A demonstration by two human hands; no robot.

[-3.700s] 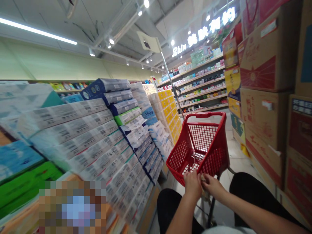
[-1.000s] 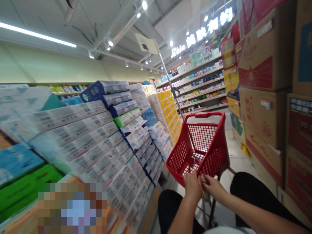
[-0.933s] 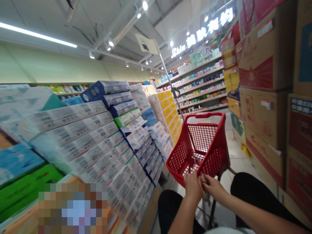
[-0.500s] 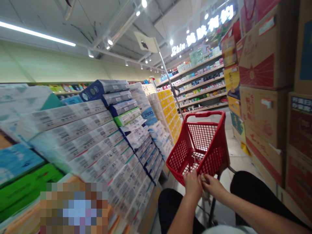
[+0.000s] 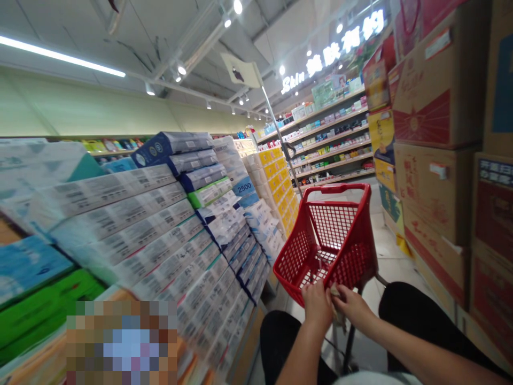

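A red plastic shopping cart basket point(image 5: 288, 267) stands in front of me, tilted in view, with a lattice wall and a loop handle at its far top. Against its near rim, my left hand point(image 5: 317, 305) is closed, its fingers curled; what they grip is hidden. Close beside it my right hand point(image 5: 355, 307) pinches a small, crumpled beige piece point(image 5: 334, 291), possibly cloth or a wrapper. Part of that piece hangs below between the hands, too small and blurred to name. My knees flank the cart's metal frame.
Stacked tissue packs point(image 5: 160, 214) line the left side. Cardboard cartons point(image 5: 436, 187) are piled high on the right. A pole with a pale flag point(image 5: 242, 72) rises behind the cart. Shelves of small goods point(image 5: 332, 139) stand at the back. A blurred patch covers the lower left.
My right hand's fingers have shifted very slightly around the beige piece. The cart and stacks stay in place.
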